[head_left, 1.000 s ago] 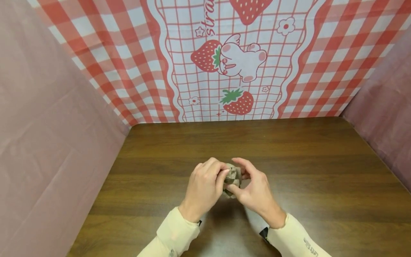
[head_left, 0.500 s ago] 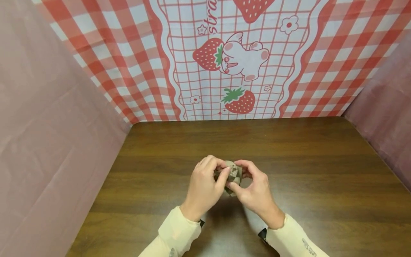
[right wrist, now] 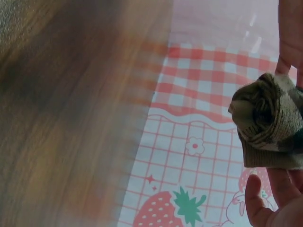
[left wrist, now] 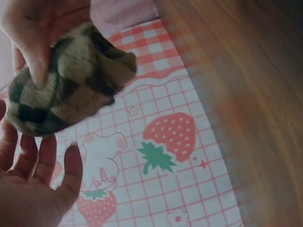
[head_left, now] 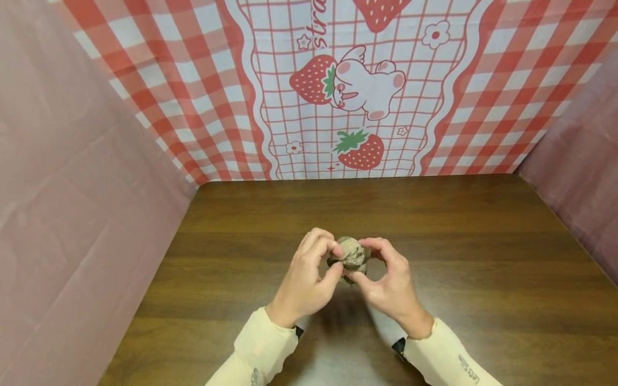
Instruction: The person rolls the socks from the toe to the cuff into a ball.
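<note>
A rolled-up sock, checked in dark green and beige, is held up between both hands over the table. The left hand has its index finger and thumb on the roll's left side. In the left wrist view its fingertips reach the bundle's edge, the thumb tip close by. On the other side, the right hand grips the roll between thumb and index finger. The right wrist view shows the sock end-on, with coiled layers and a flat ribbed band below. Palms and fingers hide part of it.
The brown wooden table spreads beneath the hands. A red-and-white checked cloth with strawberry prints hangs behind it. Pink cloths stand at the left and right.
The sock has shifted slightly up and right in the head view, and more of its roll shows. The left finger and thumb have spread wider, after pinching its fabric. The right hand keeps its hold.
</note>
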`<state>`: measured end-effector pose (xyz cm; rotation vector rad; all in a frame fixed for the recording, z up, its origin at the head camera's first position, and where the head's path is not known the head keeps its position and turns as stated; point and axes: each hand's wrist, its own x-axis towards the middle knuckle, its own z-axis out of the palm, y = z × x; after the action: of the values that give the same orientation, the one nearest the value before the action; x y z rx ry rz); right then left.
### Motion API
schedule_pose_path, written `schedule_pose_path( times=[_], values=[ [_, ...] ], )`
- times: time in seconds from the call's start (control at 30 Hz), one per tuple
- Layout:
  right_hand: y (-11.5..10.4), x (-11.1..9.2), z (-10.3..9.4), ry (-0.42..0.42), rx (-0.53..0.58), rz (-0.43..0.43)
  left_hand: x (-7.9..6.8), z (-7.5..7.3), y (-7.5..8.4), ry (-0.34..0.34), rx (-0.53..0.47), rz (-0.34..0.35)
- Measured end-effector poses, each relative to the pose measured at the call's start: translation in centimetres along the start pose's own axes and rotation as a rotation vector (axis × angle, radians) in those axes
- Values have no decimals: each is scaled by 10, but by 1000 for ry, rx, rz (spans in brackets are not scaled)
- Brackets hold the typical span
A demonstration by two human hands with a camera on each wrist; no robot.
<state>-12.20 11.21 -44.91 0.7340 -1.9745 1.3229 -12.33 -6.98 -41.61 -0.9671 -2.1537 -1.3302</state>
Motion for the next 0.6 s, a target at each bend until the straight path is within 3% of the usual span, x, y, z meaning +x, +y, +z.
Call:
schedule_pose_path(
  times=[0.3,0.5,0.6],
  values=[
    [-2,0,-6,-39,146,66,-1,-4,-13,-22,-200,68],
    [-4,0,-8,-45,173,106,4,-7,-3,-8,-163,159],
    [-4,0,-9,-47,173,121,4,-7,-2,-10,-126,168]
  ],
)
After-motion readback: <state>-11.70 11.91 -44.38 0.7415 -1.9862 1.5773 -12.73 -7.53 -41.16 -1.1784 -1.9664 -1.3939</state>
